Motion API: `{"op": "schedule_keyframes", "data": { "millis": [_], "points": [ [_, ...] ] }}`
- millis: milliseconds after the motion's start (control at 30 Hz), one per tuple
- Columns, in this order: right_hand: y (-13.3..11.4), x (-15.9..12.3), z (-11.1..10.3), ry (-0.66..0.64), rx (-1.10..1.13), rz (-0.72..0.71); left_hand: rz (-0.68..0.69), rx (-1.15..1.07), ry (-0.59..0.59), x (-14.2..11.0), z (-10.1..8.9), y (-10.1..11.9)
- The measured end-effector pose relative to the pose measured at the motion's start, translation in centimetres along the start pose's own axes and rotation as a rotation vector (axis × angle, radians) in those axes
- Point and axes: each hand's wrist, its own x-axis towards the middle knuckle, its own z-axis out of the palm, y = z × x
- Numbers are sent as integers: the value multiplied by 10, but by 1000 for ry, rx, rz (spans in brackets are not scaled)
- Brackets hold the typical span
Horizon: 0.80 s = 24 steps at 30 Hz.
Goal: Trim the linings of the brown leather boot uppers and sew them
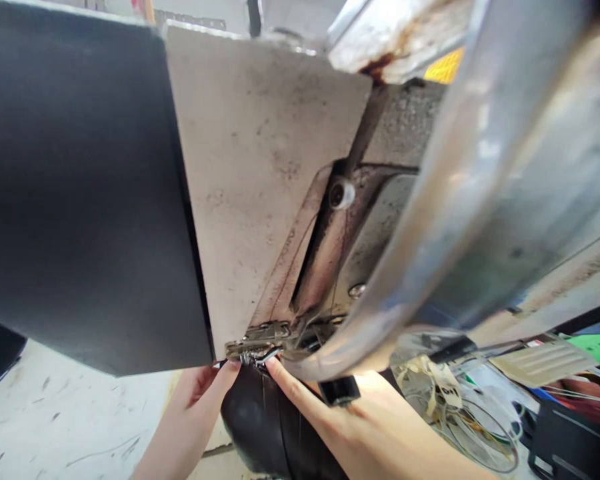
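Low in the head view, a black, smooth, leather-like piece (275, 427) lies between my hands, under small metal fittings (260, 343) at the bottom of a grey metal machine body (260, 147). My left hand (193, 407) is closed at the left of these fittings, thumb against curled fingers. What its fingertips grip is hidden by the fittings and the dark material. My right hand (350, 427) reaches in from the right, index finger stretched out. That fingertip touches a small shiny metal part among the fittings. Its other fingers are largely hidden behind a curved metal bar (420, 220).
A large black panel (80, 200) fills the left side, beside the machine body. The curved bar crosses the right, close to the camera. Tangled wires or threads (465, 413) and a black object (575, 433) lie at lower right. Pale speckled surface (70, 413) shows lower left.
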Motion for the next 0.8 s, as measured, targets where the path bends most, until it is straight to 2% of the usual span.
{"op": "schedule_keyframes", "data": {
  "millis": [200, 333, 567, 700, 800],
  "points": [
    [-10, 0, -12, -47, -37, 80, -5, -72, 64, -16, 12, 13],
    [-8, -3, -8, -61, -32, 60, -15, -109, 54, -24, 18, 20],
    [5, -5, 6, -40, 1, -30, -70, -9, 37, -7, -1, 1],
    [2, -2, 5, -84, -23, 7, -2, 90, 62, -1, -5, -9],
    [-2, 2, 2, -86, -58, 18, -32, 89, 62, 1, -5, -11]
  ]
}}
